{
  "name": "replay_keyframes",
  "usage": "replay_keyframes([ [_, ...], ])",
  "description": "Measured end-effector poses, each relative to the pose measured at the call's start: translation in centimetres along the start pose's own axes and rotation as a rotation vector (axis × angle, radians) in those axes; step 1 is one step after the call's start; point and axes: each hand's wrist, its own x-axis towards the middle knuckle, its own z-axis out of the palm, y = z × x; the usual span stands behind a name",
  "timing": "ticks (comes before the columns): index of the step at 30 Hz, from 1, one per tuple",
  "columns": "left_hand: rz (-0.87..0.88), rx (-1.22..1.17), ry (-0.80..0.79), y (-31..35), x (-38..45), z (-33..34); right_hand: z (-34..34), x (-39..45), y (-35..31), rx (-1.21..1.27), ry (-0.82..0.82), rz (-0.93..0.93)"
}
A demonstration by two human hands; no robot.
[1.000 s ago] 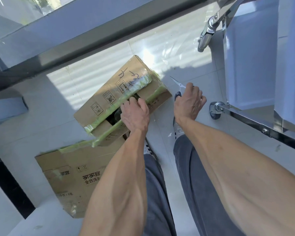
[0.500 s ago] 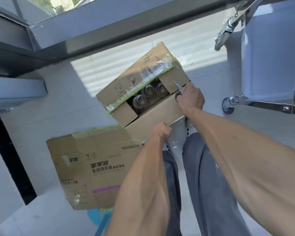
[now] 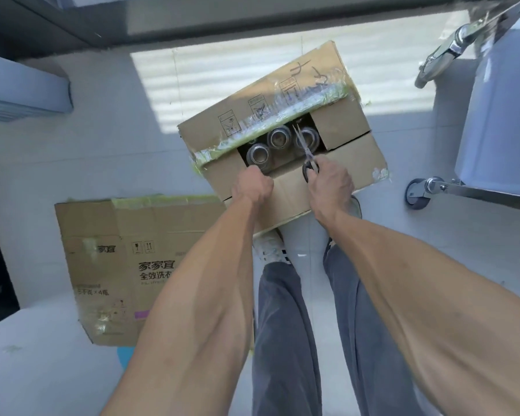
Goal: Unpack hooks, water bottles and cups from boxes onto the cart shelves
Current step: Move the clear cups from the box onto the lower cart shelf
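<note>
An opened cardboard box [image 3: 345,159] with green tape stands on the floor ahead of my feet. Inside it several metal bottles [image 3: 278,139] show their round tops. My left hand [image 3: 252,184] grips the edge of the near flap at the opening. My right hand [image 3: 330,183] holds scissors [image 3: 305,151] by the handles, with the blades pointing over the bottles. The cart [image 3: 499,121] stands at the right, its shelves out of view.
A second, taped cardboard box [image 3: 117,259] with printed text lies on the floor at my left. The cart's caster wheel [image 3: 416,195] sits near the open box's right corner. My feet and legs are just behind the box. A dark window frame runs along the top.
The open box has come nearer and turned squarer to me. My left hand moved from the box's lower edge up to the flap at the opening. The scissors now point over the bottles.
</note>
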Motion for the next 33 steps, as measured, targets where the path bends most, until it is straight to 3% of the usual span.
replay_keyframes([
  [4, -0.013, 0.002, 0.075, 0.8, 1.7, -0.3, 0.2, 1.7, -1.6, -0.058, -0.065, 0.023],
  [7, -0.025, -0.007, 0.309, 0.8, 2.2, -1.4, 0.0, 2.7, -2.9, -0.098, -0.173, 0.081],
  [11, 0.03, 0.007, 0.527, 0.8, 2.4, -4.8, -1.2, 3.2, -4.1, -0.073, -0.147, 0.033],
  [18, 0.013, 0.027, 0.415, 0.6, 7.7, -11.1, -1.7, 7.0, -6.6, 0.022, -0.053, -0.078],
  [24, 0.009, 0.015, 0.2, -0.4, 11.4, -9.5, 0.2, 9.9, -7.4, -0.03, 0.02, -0.073],
  [29, 0.1, 0.115, 0.213, -1.5, 10.6, -8.3, 0.6, 9.1, -6.9, -0.052, 0.04, -0.078],
  [33, 0.146, -0.03, 0.473, -0.1, 8.4, -9.5, -0.8, 8.2, -8.0, -0.065, 0.054, -0.077],
])
